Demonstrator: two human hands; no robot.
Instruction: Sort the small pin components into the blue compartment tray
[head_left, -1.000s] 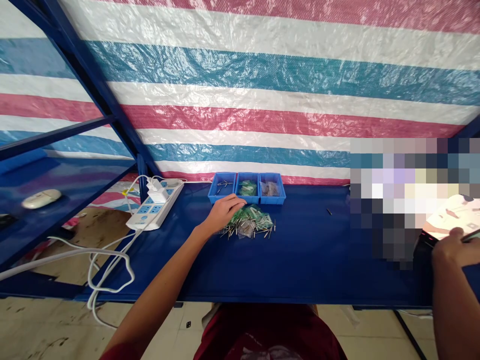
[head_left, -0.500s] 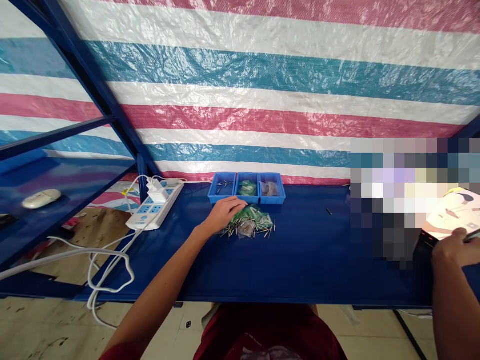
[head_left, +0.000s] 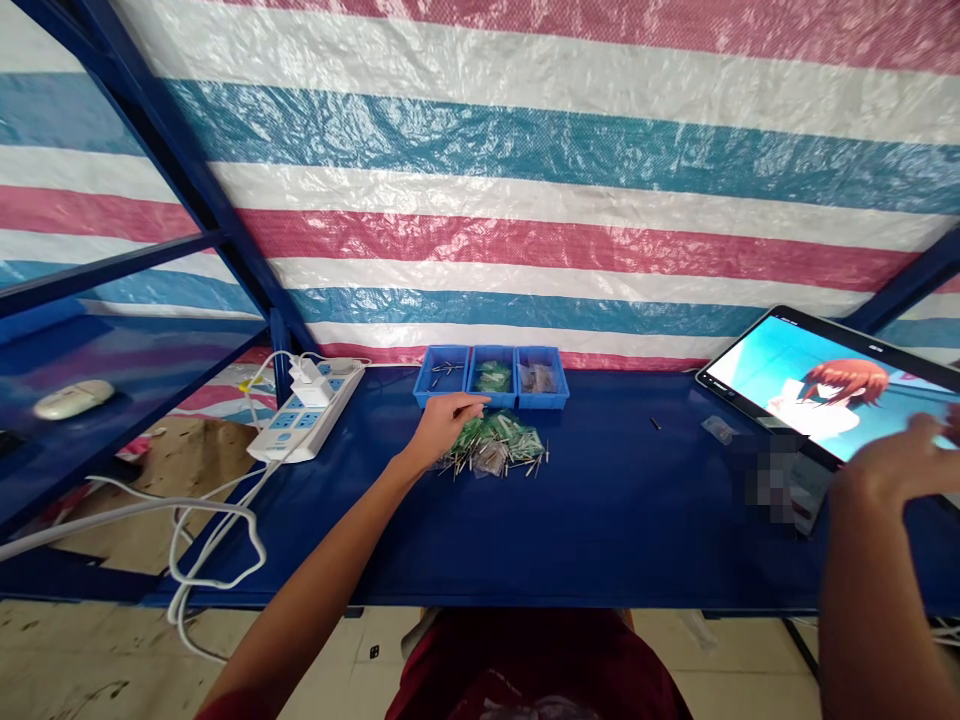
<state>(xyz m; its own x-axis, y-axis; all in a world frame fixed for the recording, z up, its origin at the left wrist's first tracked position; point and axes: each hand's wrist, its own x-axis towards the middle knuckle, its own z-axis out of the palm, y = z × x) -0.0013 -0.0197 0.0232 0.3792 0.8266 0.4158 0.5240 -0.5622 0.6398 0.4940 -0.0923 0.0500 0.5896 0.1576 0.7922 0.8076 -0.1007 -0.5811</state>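
Note:
My left hand (head_left: 444,428) hovers at the left edge of a pile on the table, its fingers stretched to the right and nothing visible held in them. The pile has small green plastic bags (head_left: 512,433), a bag of brownish pieces (head_left: 491,459) and several loose thin metal pins (head_left: 535,465). Just behind stand three joined blue bins: the left bin (head_left: 442,376) holds a few pins, the middle bin (head_left: 493,379) green bags, the right bin (head_left: 538,380) brownish bags. At far right my right hand (head_left: 896,462), smeared by motion, is in front of a tablet (head_left: 840,385) showing a cartoon.
A white power strip (head_left: 307,415) with plugs and looped white cables (head_left: 217,560) lies at the left. Near the tablet are a small clear bag (head_left: 718,430) and a dark flat device (head_left: 810,490). One dark pin (head_left: 655,424) lies alone. A mouse (head_left: 75,399) rests on the left shelf.
The tablet now leans at the back right, its screen showing a different picture. My right hand has moved slightly left and up. My left hand stays by the pile, its fingers slightly shifted.

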